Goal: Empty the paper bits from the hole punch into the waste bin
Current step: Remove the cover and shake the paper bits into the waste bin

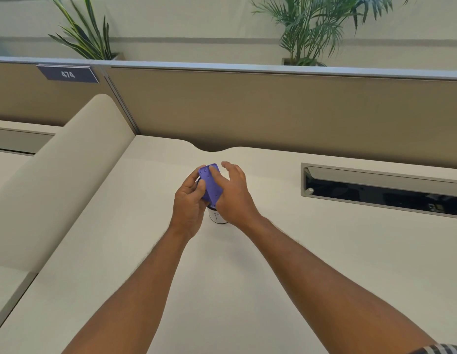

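A purple hole punch (210, 183) is held above a small white waste bin (217, 217) in the middle of the desk, its flat underside turned toward me. My left hand (190, 200) grips the punch from the left side. My right hand (232, 192) rests against its right side, thumb on the purple base, the other fingers spread apart. Most of the bin is hidden beneath my hands; only its lower white wall with a thin black mark shows.
The cream desk (248, 277) runs out to a tan partition wall (273, 111) behind. An open cable tray (380, 190) is set into the desk at the right. A rounded cream divider (64, 180) stands at the left. Potted plants sit beyond the partition.
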